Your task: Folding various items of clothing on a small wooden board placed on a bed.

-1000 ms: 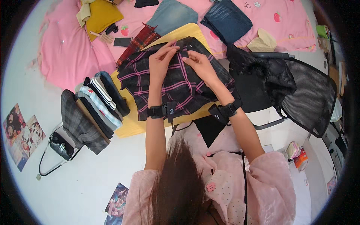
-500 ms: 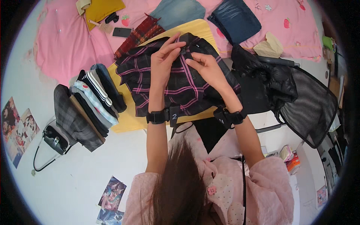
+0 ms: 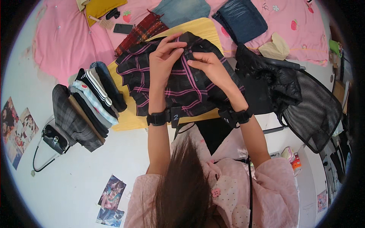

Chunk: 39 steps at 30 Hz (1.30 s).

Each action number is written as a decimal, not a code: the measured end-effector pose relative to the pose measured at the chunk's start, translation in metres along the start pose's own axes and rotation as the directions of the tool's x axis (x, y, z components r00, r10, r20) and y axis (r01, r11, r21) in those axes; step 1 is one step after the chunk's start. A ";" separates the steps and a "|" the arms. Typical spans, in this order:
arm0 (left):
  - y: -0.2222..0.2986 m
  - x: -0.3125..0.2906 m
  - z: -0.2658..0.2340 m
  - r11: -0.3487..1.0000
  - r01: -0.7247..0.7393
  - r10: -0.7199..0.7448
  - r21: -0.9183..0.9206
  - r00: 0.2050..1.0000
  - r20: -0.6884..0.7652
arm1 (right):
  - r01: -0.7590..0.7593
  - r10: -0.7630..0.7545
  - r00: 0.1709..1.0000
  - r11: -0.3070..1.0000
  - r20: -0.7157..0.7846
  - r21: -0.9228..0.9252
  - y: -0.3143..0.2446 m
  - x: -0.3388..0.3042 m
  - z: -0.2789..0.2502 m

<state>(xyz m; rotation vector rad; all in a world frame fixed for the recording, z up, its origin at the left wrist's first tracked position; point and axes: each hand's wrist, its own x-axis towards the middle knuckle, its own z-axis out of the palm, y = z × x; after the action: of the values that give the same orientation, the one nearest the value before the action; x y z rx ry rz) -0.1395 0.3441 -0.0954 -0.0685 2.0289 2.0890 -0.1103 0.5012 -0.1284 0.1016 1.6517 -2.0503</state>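
Observation:
A black plaid garment (image 3: 152,74) with pink stripes and a wavy, pleat-like left edge lies bunched on a yellow board (image 3: 131,114). Both my hands work at its upper part, beside a lengthwise pink stripe. My left hand (image 3: 164,57) has its fingers closed in a pinch on the cloth. Close by on the right, my right hand (image 3: 208,65) pinches the same garment between thumb and forefinger. The small spot between the fingertips is too fine to make out. Dark straps with small boxes circle both wrists.
Left of the board stands a row of folded clothes (image 3: 97,91), with a black handbag (image 3: 55,138) beyond. A black mesh chair (image 3: 315,110) with a black jacket (image 3: 281,83) is at the right. Jeans (image 3: 241,19), a red plaid cloth (image 3: 140,32) and a phone (image 3: 123,28) lie on pink bedding.
My hands stay at the same place on the garment, with only slight finger shifts. The whole view has shifted a little.

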 end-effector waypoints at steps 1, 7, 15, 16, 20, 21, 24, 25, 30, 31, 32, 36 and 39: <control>0.001 0.001 0.000 1.000 0.000 0.000 -0.002 1.000 0.001 | 0.011 -0.011 1.000 0.999 -0.007 -0.041 -0.004 -0.001 -0.001; 0.003 0.003 -0.002 0.999 0.030 -0.030 0.038 1.000 0.003 | 0.029 -0.031 0.999 0.994 -0.023 -0.102 -0.012 -0.002 0.000; -0.006 0.000 0.001 0.991 0.068 -0.077 -0.115 0.994 -0.076 | -0.014 -0.002 0.997 0.976 -0.072 -0.217 -0.023 -0.003 0.005; -0.007 0.000 0.001 0.991 0.069 -0.078 -0.115 0.994 -0.074 | -0.011 -0.002 0.998 0.975 -0.056 -0.224 -0.023 -0.002 0.004; -0.008 0.002 -0.003 0.988 0.057 -0.073 -0.141 0.991 -0.111 | -0.008 0.006 1.000 0.984 -0.014 -0.180 -0.027 -0.003 0.005; -0.009 0.003 -0.003 0.990 0.055 -0.070 -0.133 0.992 -0.108 | -0.010 0.006 1.000 0.984 -0.018 -0.180 -0.026 -0.003 0.004; -0.014 0.002 -0.003 0.975 0.069 -0.090 -0.209 0.992 -0.090 | -0.004 -0.009 0.998 0.975 -0.057 -0.223 -0.024 -0.002 0.005; -0.014 0.002 -0.002 0.975 0.070 -0.090 -0.210 0.992 -0.086 | 0.014 -0.032 0.997 0.971 -0.075 -0.238 -0.023 -0.001 0.006; -0.014 0.001 -0.001 0.937 0.121 -0.167 -0.328 0.979 -0.116 | 0.031 -0.057 0.995 0.956 -0.081 -0.291 -0.030 0.003 0.009; -0.014 0.002 0.000 0.936 0.123 -0.168 -0.329 0.979 -0.113 | 0.039 -0.064 0.996 0.949 -0.069 -0.313 -0.032 0.004 0.008; -0.014 0.002 0.000 0.931 0.131 -0.182 -0.342 0.975 -0.124 | 0.048 -0.070 0.996 0.941 -0.055 -0.335 -0.033 0.005 0.008; -0.018 0.005 -0.001 0.918 0.147 -0.202 -0.369 0.973 -0.115 | 0.027 -0.059 0.996 0.929 -0.074 -0.369 -0.040 0.007 0.008; -0.018 0.003 0.000 0.893 0.158 -0.225 -0.421 0.967 -0.116 | 0.071 -0.114 0.990 0.916 -0.088 -0.395 -0.040 0.011 0.008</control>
<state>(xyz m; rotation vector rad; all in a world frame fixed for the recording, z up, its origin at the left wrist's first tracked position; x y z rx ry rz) -0.1393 0.3453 -0.1136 -0.5042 1.5457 2.4023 -0.1352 0.4953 -0.0941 -0.0034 2.1403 -1.7621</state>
